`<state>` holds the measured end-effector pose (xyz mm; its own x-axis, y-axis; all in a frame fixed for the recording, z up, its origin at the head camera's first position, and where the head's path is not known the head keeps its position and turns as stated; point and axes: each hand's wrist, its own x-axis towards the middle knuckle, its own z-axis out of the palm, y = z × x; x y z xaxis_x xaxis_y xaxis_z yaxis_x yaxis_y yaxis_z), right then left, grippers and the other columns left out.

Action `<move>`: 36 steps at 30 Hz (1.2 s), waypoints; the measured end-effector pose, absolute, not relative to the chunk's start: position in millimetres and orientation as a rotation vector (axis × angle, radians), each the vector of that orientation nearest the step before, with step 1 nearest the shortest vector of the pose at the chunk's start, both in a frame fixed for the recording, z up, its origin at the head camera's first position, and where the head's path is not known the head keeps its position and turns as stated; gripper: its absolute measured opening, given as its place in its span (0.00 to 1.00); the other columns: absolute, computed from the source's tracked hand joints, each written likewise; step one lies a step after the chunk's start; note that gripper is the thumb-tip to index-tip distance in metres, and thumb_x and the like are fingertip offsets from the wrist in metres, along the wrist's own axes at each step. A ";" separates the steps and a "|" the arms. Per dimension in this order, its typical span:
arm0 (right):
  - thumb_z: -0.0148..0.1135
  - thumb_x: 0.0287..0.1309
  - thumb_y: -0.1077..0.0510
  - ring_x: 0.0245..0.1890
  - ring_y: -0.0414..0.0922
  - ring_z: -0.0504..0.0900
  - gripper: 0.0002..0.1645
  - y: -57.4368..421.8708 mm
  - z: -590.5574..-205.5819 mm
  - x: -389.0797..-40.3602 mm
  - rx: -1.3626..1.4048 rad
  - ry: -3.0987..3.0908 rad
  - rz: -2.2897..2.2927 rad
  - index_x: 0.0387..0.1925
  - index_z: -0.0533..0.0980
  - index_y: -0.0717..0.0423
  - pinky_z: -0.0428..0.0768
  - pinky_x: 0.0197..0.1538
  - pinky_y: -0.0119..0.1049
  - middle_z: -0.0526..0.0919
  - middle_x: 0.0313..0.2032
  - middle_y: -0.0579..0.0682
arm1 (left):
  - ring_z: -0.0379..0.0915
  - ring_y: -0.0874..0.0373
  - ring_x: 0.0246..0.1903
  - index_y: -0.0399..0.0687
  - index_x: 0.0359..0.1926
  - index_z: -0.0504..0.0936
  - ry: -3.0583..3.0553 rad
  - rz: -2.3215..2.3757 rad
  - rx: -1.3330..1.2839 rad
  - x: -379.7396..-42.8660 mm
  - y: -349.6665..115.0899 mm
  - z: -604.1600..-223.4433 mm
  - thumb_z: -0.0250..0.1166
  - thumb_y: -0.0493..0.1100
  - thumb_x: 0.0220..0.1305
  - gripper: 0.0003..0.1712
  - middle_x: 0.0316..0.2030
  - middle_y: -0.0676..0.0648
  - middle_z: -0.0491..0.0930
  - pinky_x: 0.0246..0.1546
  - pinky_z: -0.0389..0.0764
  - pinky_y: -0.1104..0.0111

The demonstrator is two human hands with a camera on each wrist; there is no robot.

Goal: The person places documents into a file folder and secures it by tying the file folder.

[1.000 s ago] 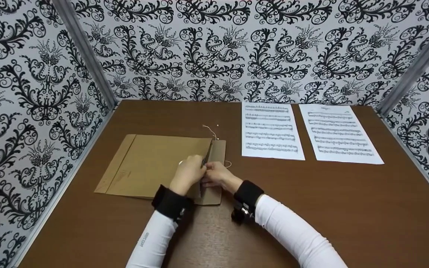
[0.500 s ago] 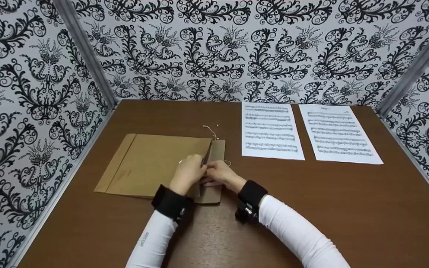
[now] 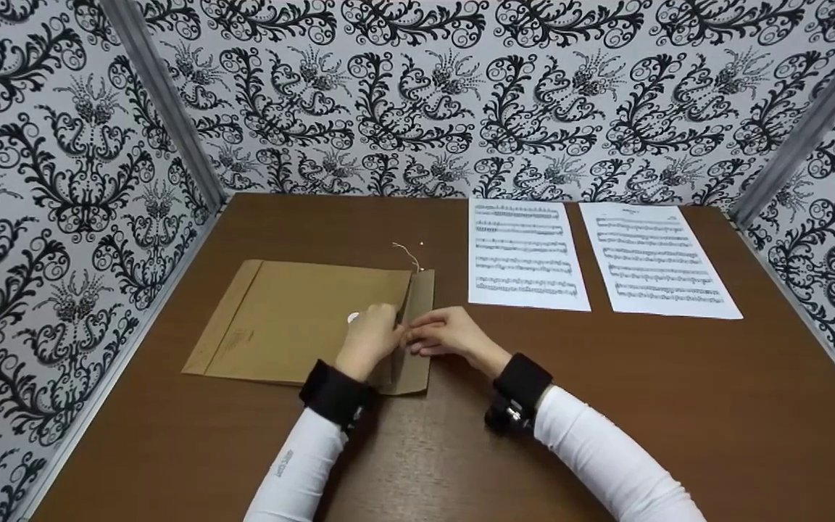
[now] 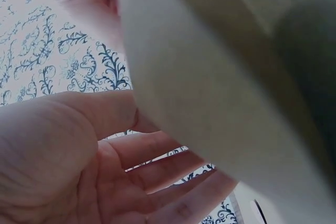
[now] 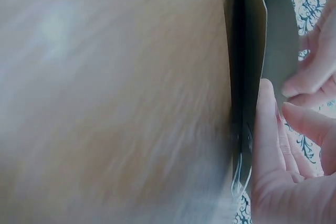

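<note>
a flat, rectangular brown paper envelope lies on the brown wooden surface, its mouth parted at the right end; at that mouth the left grip is closed in a pinch on the envelope's edge; the right grip is loosely open over the envelope's narrow brown flap, fingers fairly straight, seemingly only touching paper; a hard pull there could crease or tear the mouth; the thin white string beyond the envelope's flap might snag a finger.
</note>
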<state>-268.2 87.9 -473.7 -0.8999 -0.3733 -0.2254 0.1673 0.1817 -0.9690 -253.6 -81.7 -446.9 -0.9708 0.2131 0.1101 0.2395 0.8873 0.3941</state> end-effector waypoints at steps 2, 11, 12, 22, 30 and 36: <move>0.60 0.69 0.65 0.31 0.36 0.89 0.19 93.1 -472.6 -267.7 -0.205 2.040 -1.782 0.57 0.78 0.73 0.88 0.39 0.28 0.88 0.48 0.67 | 0.87 0.37 0.42 0.33 0.37 0.85 -2.988 -0.640 -0.367 -253.5 -80.9 -448.4 0.66 0.38 0.66 0.09 0.39 0.32 0.88 0.41 0.86 0.48; 0.61 0.68 0.66 0.34 0.38 0.90 0.21 120.8 -467.8 -270.3 -0.220 2.032 -1.841 0.57 0.75 0.76 0.89 0.43 0.30 0.90 0.45 0.62 | 0.86 0.37 0.38 0.33 0.32 0.83 -3.007 -0.617 -0.373 -255.9 -76.7 -455.2 0.67 0.35 0.62 0.07 0.37 0.33 0.87 0.39 0.85 0.48; 0.61 0.68 0.66 0.34 0.38 0.90 0.21 124.9 -467.2 -270.6 -0.213 2.038 -1.844 0.58 0.74 0.77 0.88 0.43 0.30 0.91 0.44 0.61 | 0.86 0.37 0.38 0.33 0.31 0.83 -3.008 -0.618 -0.372 -255.7 -76.2 -455.4 0.67 0.35 0.62 0.07 0.37 0.33 0.87 0.40 0.85 0.48; 0.58 0.71 0.64 0.36 0.38 0.90 0.22 171.5 -462.0 -266.6 -0.275 2.249 -1.738 0.57 0.74 0.81 0.89 0.46 0.32 0.87 0.49 0.70 | 0.85 0.36 0.38 0.35 0.34 0.85 -2.941 -0.535 -0.392 -248.6 -67.2 -451.3 0.65 0.42 0.68 0.12 0.38 0.35 0.86 0.39 0.85 0.47; 0.57 0.73 0.61 0.50 0.60 0.88 0.19 221.3 -460.3 -263.4 -0.327 2.746 -1.375 0.55 0.79 0.73 0.87 0.54 0.44 0.87 0.51 0.68 | 0.84 0.40 0.53 0.38 0.56 0.83 -2.864 -0.447 -0.478 -249.0 -42.2 -437.2 0.65 0.46 0.69 0.20 0.57 0.38 0.84 0.45 0.87 0.46; 0.55 0.73 0.61 0.61 0.66 0.80 0.22 255.7 -462.3 -258.4 -0.338 3.025 -1.032 0.59 0.77 0.73 0.77 0.65 0.61 0.82 0.58 0.70 | 0.82 0.45 0.58 0.39 0.59 0.82 -2.848 -0.293 -0.667 -251.0 -23.0 -433.9 0.66 0.47 0.69 0.23 0.59 0.40 0.83 0.47 0.88 0.50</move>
<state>-258.4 255.7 -462.3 -0.9752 -0.1747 0.1355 -0.2211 0.7718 -0.5962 -251.0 -23.0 -433.9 -0.8778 0.4151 0.2390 0.4551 0.8785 0.1457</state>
